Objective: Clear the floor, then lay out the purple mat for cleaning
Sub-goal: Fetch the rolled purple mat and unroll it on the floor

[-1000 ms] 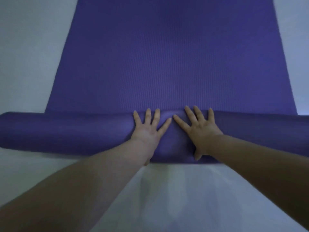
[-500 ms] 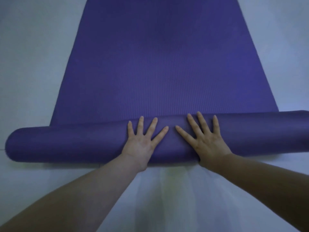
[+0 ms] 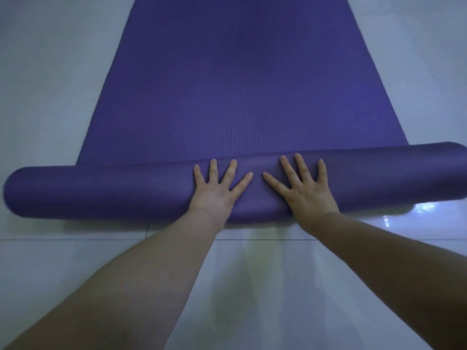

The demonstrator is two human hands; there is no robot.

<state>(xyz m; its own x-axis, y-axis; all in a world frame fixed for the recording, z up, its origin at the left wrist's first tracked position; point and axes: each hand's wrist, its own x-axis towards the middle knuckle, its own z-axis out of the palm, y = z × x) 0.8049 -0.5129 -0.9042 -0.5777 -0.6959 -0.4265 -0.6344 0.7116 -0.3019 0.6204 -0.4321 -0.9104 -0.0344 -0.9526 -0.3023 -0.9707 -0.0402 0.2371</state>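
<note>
Pressed on the purple mat (image 3: 242, 97) with left hand (image 3: 217, 192) and right hand (image 3: 307, 193), fingers spread. Might have rolled crooked from one harder push.

Left grip (image 3: 214, 195) and right grip (image 3: 309, 195) are bare (forearms (image 3: 151, 274) likewise, to frame's edge).

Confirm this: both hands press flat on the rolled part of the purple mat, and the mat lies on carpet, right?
No carpet. In the head view the left hand and right hand do press flat on the rolled part of the purple mat, but it lies on a glossy tiled floor.
</note>
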